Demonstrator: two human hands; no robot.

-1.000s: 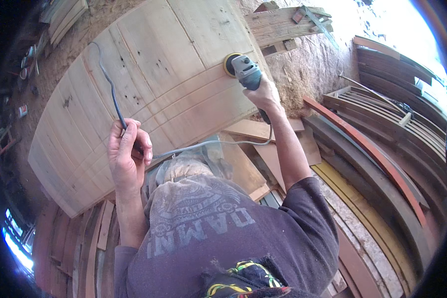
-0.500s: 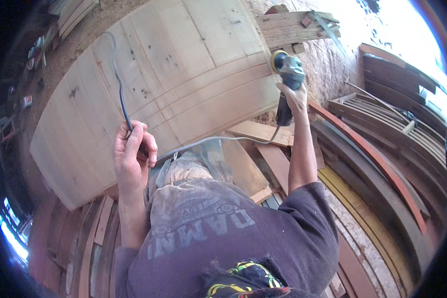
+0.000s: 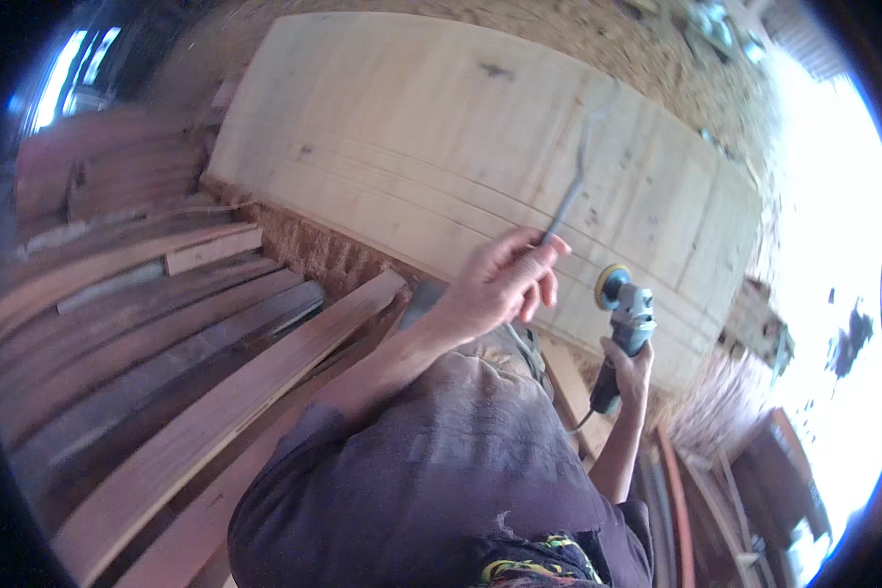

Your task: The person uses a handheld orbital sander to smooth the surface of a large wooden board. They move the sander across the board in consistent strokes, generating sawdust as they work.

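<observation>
My right hand is closed around the dark body of an angle grinder, which carries a round yellow-edged disc at its head. The grinder is held up in front of a large pale wooden panel; whether the disc touches the wood I cannot tell. Between thumb and fingers, my left hand pinches a grey power cord. One stretch of that cord rises from the hand over the panel, its far end blurred. Grooved lines and a few dark knots mark the panel.
Long planks lie side by side at the left, below the panel. To the lower right are a narrow orange-red bar and more timber. A rough wood block sits by the panel's right end. Sawdust-covered ground borders the far side.
The view has swung left, so more planks show there and the panel sits differently. My left hand, still on the cord, now reaches across nearer the grinder. My right hand keeps its grip.
</observation>
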